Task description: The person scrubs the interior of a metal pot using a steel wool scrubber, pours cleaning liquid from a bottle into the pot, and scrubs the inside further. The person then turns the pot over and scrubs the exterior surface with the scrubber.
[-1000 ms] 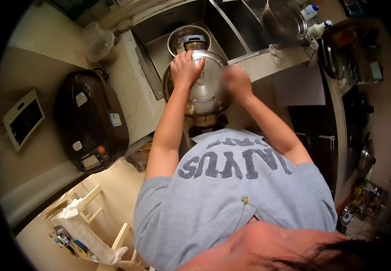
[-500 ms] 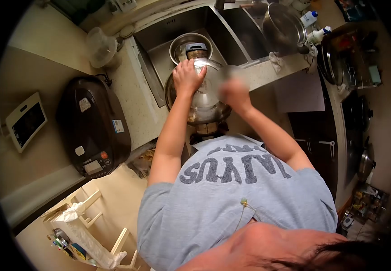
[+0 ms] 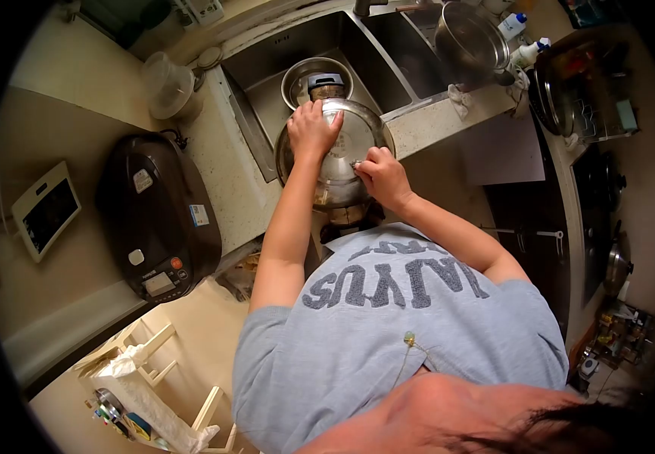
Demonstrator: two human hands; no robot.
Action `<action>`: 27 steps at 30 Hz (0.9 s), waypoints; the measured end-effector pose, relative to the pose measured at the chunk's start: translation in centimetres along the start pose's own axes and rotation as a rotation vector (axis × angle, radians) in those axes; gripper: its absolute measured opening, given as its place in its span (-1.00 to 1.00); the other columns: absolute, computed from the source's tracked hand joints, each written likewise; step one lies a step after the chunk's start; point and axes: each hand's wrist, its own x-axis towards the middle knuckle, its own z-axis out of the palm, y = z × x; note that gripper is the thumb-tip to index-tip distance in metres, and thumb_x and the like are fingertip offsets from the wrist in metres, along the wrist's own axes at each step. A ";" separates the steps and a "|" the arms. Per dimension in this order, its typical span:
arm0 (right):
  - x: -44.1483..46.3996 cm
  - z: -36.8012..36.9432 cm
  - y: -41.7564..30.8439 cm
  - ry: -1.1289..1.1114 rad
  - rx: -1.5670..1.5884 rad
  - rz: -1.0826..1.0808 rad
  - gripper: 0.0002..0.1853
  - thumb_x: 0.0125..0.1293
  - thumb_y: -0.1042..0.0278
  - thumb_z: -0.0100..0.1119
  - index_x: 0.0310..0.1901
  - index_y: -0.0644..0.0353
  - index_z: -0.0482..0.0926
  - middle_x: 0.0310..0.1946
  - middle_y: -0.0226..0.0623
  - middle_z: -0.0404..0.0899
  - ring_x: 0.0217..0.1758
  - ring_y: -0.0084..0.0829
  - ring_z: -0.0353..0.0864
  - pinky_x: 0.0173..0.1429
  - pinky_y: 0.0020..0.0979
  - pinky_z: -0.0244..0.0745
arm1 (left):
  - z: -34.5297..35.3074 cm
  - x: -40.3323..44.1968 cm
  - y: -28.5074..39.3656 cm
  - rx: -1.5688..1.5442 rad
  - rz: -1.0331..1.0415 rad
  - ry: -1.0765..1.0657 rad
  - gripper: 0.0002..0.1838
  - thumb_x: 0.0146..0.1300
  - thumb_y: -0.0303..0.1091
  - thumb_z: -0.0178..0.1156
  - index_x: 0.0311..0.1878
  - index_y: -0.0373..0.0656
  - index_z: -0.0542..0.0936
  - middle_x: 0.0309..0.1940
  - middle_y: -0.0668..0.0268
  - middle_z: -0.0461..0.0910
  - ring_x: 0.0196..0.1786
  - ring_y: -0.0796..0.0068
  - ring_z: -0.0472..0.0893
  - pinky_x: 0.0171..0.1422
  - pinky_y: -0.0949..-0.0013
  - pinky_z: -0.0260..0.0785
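A round steel pot [image 3: 337,178], its broad shiny face turned up, leans at the front edge of the sink. My left hand [image 3: 314,130] grips its far upper part, fingers over the rim side and thumb on the face. On the right part of the same face, my right hand [image 3: 382,175] is closed, its fingertips pinching something small and dark that I cannot make out. Past the pot, a steel bowl [image 3: 289,85] sits in the sink basin, and the pot's dark handle [image 3: 326,80] reaches over the bowl.
The double sink [image 3: 342,41] has a big steel pot [image 3: 467,38] and white bottles [image 3: 528,51] at its right. A dark rice cooker [image 3: 157,216] and a clear plastic container [image 3: 167,85] stand to the left. A white cloth [image 3: 460,101] hangs on the counter edge.
My right hand, blurred by fast motion before, is now sharp and lies lower and slightly left on the pot's face. My left hand keeps its hold. The view has shifted slightly.
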 end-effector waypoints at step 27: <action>-0.3 0.8 4.6 0.323 0.332 0.328 -0.86 0.06 0.43 0.27 -0.29 0.10 0.66 -0.30 -0.34 0.52 -0.18 -0.19 0.43 -0.01 -0.30 0.36 | 1.7 -3.6 2.6 0.253 -0.152 -0.038 -0.32 0.26 0.14 -0.08 0.36 -0.03 0.21 0.35 0.09 0.15 0.40 -0.01 0.08 0.35 -0.21 -0.09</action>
